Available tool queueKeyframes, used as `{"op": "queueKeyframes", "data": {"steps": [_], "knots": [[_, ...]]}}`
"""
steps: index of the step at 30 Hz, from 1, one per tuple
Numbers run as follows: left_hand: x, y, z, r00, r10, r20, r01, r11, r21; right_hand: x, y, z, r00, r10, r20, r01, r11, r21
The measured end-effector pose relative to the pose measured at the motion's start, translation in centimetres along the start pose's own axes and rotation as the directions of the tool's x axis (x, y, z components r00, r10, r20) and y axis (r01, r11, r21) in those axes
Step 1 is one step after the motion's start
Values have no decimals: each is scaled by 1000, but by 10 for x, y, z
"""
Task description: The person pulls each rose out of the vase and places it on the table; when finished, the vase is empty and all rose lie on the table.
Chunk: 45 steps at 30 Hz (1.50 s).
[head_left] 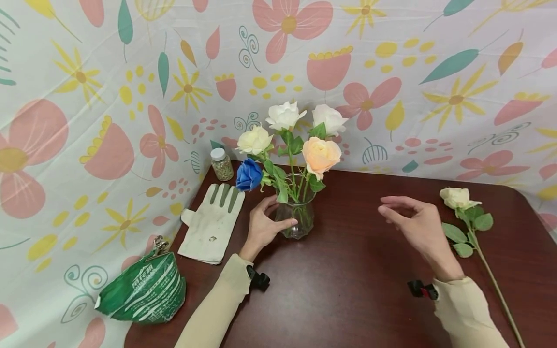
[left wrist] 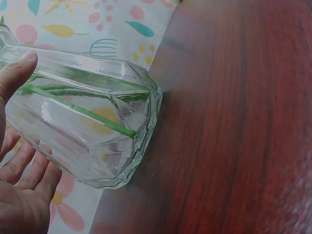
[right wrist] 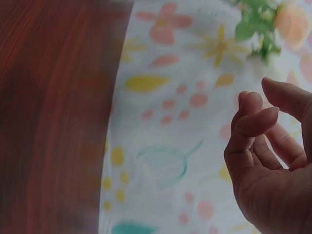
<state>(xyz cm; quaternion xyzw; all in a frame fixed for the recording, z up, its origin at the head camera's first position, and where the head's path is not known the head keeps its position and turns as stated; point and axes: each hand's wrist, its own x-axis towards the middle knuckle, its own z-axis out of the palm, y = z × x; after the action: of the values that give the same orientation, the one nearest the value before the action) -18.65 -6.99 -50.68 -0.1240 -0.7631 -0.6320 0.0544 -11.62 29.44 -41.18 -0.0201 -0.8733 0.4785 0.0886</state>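
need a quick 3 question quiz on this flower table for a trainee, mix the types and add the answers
1. True or false: the left hand grips the vase while the right hand holds nothing.

2. How many flowers stand in the vase?

3. Which thing lies on the table to the right of the right hand?
a) the glove
b) the jar
c) a single rose

Key: 1. True. 2. Five: two white, one cream, one peach, one blue. 3. c.
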Motion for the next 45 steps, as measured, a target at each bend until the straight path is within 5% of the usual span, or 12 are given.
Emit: {"op": "queueKeyframes", "data": {"steps": [12, 22, 38, 45], "knots": [[0, 0, 0, 1000, 3, -3, -3, 1000, 11, -7, -62, 56, 992, -108, 68, 95, 980, 173], [1, -1, 0, 1000, 3, -19, -3, 1000, 18, 8, -89, 96, 974, -192, 121, 156, 953, 259], [1, -2, 0, 1000, 18, -3, -18, 999, 26, 36, -100, 123, 980, -161, -121, 186, 951, 245], [1, -3, 0, 1000, 9, -6, -9, 999, 37, 45, -101, 131, 976, -149, -156, 169, 978, 121]]}}
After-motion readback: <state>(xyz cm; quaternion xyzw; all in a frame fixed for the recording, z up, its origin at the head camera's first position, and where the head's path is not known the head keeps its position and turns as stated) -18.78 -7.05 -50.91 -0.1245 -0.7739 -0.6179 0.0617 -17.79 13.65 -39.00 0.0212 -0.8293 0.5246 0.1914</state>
